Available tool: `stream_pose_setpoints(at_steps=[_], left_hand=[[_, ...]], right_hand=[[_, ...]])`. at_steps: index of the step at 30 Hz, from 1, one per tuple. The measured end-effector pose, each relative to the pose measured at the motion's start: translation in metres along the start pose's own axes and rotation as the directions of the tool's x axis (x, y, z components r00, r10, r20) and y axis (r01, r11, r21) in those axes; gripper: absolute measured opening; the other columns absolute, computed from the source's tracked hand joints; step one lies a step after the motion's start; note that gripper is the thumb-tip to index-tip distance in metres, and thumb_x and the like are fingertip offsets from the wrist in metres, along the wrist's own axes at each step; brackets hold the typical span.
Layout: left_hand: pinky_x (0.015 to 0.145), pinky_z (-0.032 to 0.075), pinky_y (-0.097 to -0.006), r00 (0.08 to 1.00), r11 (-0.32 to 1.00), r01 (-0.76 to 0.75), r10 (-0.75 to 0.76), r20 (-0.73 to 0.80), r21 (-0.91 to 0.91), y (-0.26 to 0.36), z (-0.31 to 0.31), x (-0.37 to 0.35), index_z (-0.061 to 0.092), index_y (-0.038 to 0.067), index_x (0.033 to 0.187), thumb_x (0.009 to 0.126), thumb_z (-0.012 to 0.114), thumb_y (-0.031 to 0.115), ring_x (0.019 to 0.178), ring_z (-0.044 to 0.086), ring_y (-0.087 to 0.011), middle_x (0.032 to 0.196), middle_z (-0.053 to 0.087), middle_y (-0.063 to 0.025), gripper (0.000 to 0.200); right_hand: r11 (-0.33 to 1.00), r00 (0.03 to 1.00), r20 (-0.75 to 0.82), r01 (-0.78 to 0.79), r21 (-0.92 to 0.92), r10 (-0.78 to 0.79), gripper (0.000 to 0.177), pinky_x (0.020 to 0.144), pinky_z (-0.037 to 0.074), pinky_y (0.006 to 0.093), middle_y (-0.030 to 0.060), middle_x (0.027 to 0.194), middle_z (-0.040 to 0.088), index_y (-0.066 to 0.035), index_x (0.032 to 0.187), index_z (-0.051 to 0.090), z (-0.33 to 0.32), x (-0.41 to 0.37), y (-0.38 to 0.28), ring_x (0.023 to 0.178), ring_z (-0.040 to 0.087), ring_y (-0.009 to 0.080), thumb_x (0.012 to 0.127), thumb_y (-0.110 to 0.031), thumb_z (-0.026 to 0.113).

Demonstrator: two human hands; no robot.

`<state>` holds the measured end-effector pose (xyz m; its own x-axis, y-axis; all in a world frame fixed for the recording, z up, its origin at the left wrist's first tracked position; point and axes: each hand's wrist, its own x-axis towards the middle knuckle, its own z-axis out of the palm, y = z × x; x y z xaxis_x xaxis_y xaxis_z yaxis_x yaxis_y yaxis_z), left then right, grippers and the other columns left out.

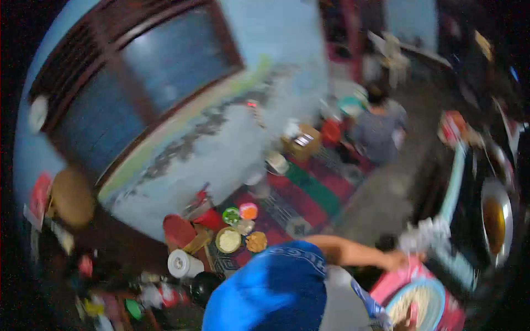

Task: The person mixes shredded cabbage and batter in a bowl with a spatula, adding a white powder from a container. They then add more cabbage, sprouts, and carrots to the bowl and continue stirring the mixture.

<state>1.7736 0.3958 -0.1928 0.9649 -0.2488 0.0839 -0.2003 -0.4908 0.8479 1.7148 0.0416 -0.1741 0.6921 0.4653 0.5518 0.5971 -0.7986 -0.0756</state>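
Observation:
From the blue sleeve at the bottom, my left arm stretches right, and my left hand (400,260) lies at the upper edge of a pink container (386,284). Motion blur hides its fingers. A light blue basin (441,300) with pale, grainy contents (411,300) stands against the pink container. Inside it, near the lower edge, is a blurred reddish-brown shape that looks like my right hand (413,315); its fingers cannot be made out.
A wok (497,220) holding yellowish-brown liquid is at the right. Bowls of food (228,240) sit on a red and green mat (309,190). Further back, a person (378,129) sits by a cardboard box (303,142). A white container (185,263) stands lower left.

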Motion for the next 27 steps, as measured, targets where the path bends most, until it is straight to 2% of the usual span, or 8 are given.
stream_pose_setpoints(at_steps=[2,6,11,13,15,21,23,27], left_hand=[[0.071,0.048,-0.0385,0.985,0.984,0.171,-0.17,0.021,-0.054,0.005,0.019,-0.002,0.06,0.006,0.097,0.082,0.052,0.021,0.08,0.059,-0.0223,0.09,0.063,-0.0133,0.022],[0.079,0.047,-0.031,0.995,0.771,0.103,-0.074,0.073,-0.628,0.007,0.064,-0.016,0.055,0.001,0.111,0.091,0.044,0.015,0.089,0.056,-0.0179,0.102,0.061,-0.01,0.027],[0.087,0.04,-0.0388,0.952,0.9,0.066,-0.186,0.244,0.432,0.03,0.104,-0.01,0.044,0.0,0.122,0.093,0.031,0.016,0.097,0.051,-0.0283,0.101,0.052,-0.0179,0.035],[0.059,0.039,-0.0386,0.945,0.96,-0.058,-0.036,-0.326,-0.273,0.027,0.133,-0.014,0.05,-0.001,0.102,0.095,0.04,0.019,0.065,0.049,-0.0254,0.075,0.053,-0.0163,0.023],[0.069,0.041,-0.0375,0.91,0.891,0.413,-0.393,0.134,-0.191,0.086,0.081,-0.006,0.048,-0.001,0.109,0.097,0.032,0.025,0.077,0.052,-0.0257,0.087,0.055,-0.0168,0.034],[0.089,0.037,-0.0335,0.908,0.721,0.386,-0.407,0.099,-0.576,0.028,0.123,0.009,0.042,-0.004,0.12,0.097,0.03,0.031,0.1,0.049,-0.0256,0.111,0.052,-0.0185,0.044],[0.079,0.043,-0.042,0.897,0.242,0.371,-0.345,0.278,-0.897,-0.017,0.142,0.033,0.05,0.0,0.114,0.095,0.033,0.032,0.095,0.054,-0.0277,0.104,0.057,-0.0178,0.04],[0.079,0.043,-0.0331,0.894,0.85,0.431,-0.357,0.271,-0.303,0.021,0.103,0.064,0.052,-0.004,0.114,0.096,0.029,0.039,0.088,0.055,-0.0247,0.095,0.06,-0.0161,0.052]], right_hand=[[0.844,0.775,0.377,-0.535,-0.036,0.508,0.021,0.049,0.043,0.0408,0.0172,0.067,0.059,-0.01,0.092,0.065,-0.059,0.01,-0.042,0.054,0.058,0.028,0.079,-0.023,0.055],[0.771,0.746,0.265,-0.485,-0.414,0.611,0.018,0.052,0.044,0.0454,0.019,0.068,0.06,-0.009,0.095,0.061,-0.141,0.039,-0.064,0.058,0.057,0.0364,0.082,-0.019,0.055],[0.454,0.333,0.309,-0.681,-0.575,0.891,0.023,0.062,0.046,0.0491,0.021,0.079,0.062,-0.013,0.099,0.059,-0.133,0.053,-0.027,0.073,0.061,0.0386,0.079,-0.022,0.052],[0.425,0.237,0.38,-0.714,-0.556,0.894,0.027,0.068,0.046,0.0473,0.0196,0.088,0.063,-0.012,0.097,0.061,-0.09,0.036,0.016,0.082,0.06,0.0365,0.079,-0.032,0.054],[0.533,0.282,0.488,-0.67,-0.516,0.826,0.041,0.07,0.047,0.0431,0.0171,0.088,0.064,-0.014,0.098,0.064,-0.057,0.056,0.022,0.081,0.061,0.0334,0.075,-0.047,0.057],[0.552,0.452,0.714,-0.827,0.109,0.536,0.027,0.068,0.047,0.0377,0.0097,0.077,0.065,-0.016,0.098,0.064,-0.02,0.08,0.052,0.074,0.062,0.0257,0.079,-0.033,0.057],[0.63,0.519,0.674,-0.77,0.101,0.526,0.025,0.065,0.047,0.038,0.0093,0.076,0.064,-0.016,0.097,0.065,-0.026,0.08,0.042,0.07,0.062,0.0261,0.079,-0.031,0.057],[0.884,0.658,0.619,-0.446,-0.138,0.429,0.02,0.051,0.047,0.0384,0.0083,0.07,0.063,-0.016,0.095,0.065,-0.069,0.09,-0.008,0.055,0.059,0.0267,0.077,-0.024,0.058]])
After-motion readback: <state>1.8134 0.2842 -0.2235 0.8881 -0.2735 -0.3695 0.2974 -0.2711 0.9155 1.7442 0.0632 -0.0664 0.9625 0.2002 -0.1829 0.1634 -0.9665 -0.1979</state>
